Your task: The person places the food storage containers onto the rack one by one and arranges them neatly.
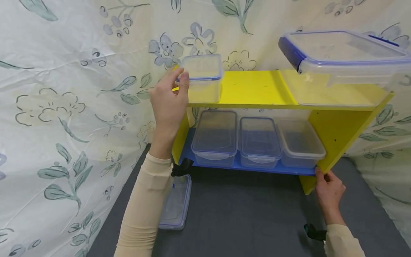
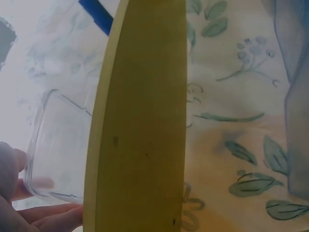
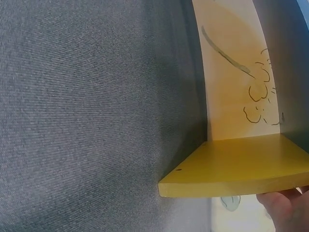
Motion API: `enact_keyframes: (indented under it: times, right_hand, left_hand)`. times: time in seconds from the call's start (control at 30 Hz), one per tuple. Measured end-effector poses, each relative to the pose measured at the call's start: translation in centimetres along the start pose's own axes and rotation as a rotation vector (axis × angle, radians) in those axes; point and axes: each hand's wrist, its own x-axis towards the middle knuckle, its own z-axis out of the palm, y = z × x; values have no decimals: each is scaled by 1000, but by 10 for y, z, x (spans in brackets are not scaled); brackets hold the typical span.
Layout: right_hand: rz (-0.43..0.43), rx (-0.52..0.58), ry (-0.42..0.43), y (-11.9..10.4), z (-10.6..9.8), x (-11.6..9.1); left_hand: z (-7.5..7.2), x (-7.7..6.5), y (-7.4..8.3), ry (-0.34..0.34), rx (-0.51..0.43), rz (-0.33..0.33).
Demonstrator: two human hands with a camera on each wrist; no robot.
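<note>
A yellow shelf unit (image 1: pixel 253 85) with a blue lower board (image 1: pixel 257 170) stands on a dark grey surface. On its top left sits a small clear container (image 1: pixel 203 89) with a blue-edged lid. My left hand (image 1: pixel 170 96) holds this container by its left side. Its fingers (image 2: pixel 53 215) show below the container in the left wrist view, beside the yellow side panel (image 2: pixel 140 121). My right hand (image 1: pixel 330 191) grips the unit's right side where the blue board meets the yellow panel. In the right wrist view, this hand's fingers (image 3: pixel 277 203) are at the yellow panel's edge.
A large clear container (image 1: pixel 346 46) with blue clips stands on the top right. Three lidded containers (image 1: pixel 215 135) line the blue board. Left of centre, a flat blue-rimmed box (image 1: pixel 176 203) lies on the dark surface (image 1: pixel 244 214). Flowered cloth (image 1: pixel 64 89) hangs behind and along the left.
</note>
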Motion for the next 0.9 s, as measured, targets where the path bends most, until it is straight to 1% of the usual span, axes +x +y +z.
enact_keyframes:
  times: [0.1,0.23,0.37,0.47,0.53,0.67,0.77,0.9]
  right_hand:
    - [11,-12,-21,-1,0,0]
    - [36,-22,-53,-2,1,0]
    - [70,-32,-71,-4,2,0]
    - [88,-45,-76,-5,1,0]
    - [102,-48,-77,-5,1,0]
    - [99,-51,-77,-5,0,-1]
    - [89,-46,-73,-4,-1,0]
    - [100,-31,-69,-4,-3,0]
  left_hand:
    - [6,0,5,-16,11,10]
    - [17,-1,12,-52,0,38]
    - [29,0,22,-77,-2,109]
    - [39,1,29,-99,-3,139]
    - [46,0,34,-114,-11,144]
    - [58,-4,44,-147,-7,127]
    - [67,-5,53,-169,3,134]
    - [78,-6,63,-194,18,167]
